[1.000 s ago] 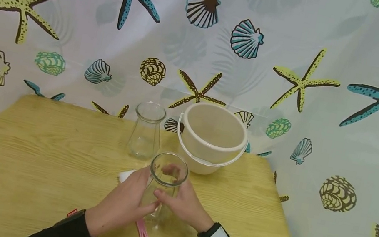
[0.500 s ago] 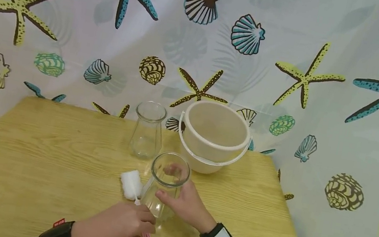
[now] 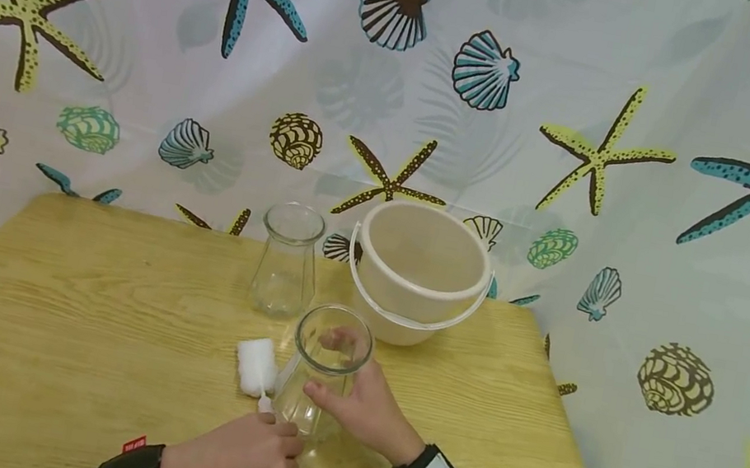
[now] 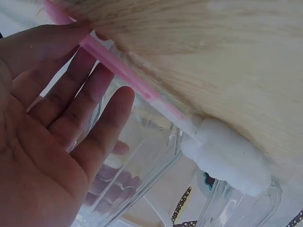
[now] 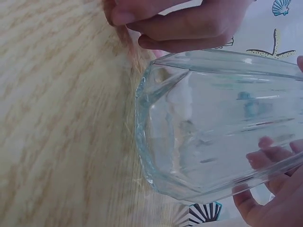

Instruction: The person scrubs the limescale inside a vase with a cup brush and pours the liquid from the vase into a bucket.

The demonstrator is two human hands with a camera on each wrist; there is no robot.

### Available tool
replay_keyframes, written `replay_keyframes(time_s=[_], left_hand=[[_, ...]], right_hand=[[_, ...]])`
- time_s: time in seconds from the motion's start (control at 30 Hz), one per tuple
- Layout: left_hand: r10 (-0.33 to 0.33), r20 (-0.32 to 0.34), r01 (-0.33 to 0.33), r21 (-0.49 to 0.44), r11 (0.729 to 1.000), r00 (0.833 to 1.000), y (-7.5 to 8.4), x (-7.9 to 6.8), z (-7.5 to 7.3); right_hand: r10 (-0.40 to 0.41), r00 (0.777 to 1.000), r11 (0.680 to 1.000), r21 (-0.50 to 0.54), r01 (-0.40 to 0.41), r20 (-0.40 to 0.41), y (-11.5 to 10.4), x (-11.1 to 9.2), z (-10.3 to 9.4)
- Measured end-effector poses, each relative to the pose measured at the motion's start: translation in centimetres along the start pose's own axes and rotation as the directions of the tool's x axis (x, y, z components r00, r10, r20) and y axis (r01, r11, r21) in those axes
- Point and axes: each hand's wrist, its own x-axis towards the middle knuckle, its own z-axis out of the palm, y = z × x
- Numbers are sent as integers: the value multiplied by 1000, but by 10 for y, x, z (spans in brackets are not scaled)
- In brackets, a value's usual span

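A bottle brush with a white sponge head (image 3: 257,368) and a pink handle (image 4: 123,71) lies low along the tabletop, just left of a clear glass vase (image 3: 295,400). My left hand (image 3: 234,456) pinches the handle between thumb and fingertips, and covers most of it in the head view. With its thumb in front and fingers behind, my right hand (image 3: 373,414) grips the upright vase below the rim. The right wrist view shows the thick, faceted base of this glass vase (image 5: 161,142) right at the wood surface.
Behind stands a second clear glass vase (image 3: 284,277). To its right is a white bucket (image 3: 400,305) with its handle hanging down in front. A curtain printed with starfish and shells (image 3: 247,103) borders the wooden table (image 3: 92,301) at the back and right.
My left hand has left the vase, moved down toward the near side and taken hold of the brush handle. The right hand has kept its grip on the vase.
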Motion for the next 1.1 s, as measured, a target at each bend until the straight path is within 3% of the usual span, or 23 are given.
replay_keyframes(time_s=[0.23, 0.57, 0.8, 0.97, 1.1], left_hand=[[9, -15, -9, -2, 1000, 1000, 0, -2, -1], [-3, -111, 0, -35, 999, 994, -7, -7, -9], [52, -257, -40, 50, 998, 965, -16, -4, -24], [41, -305, -60, -54, 997, 951, -21, -2, -40], [17, -388, -70, -123, 990, 922, -24, 0, -56]], right_hand=[[13, 1000, 1000, -19, -14, -4, 21, -1, 4], [17, 1000, 1000, 6, -17, -12, 21, -1, 5], [20, 1000, 1000, -5, -20, -10, 22, 1, 4], [36, 999, 999, -18, -36, -17, 23, -1, 4], [32, 999, 999, -20, -33, -20, 21, -1, 4]])
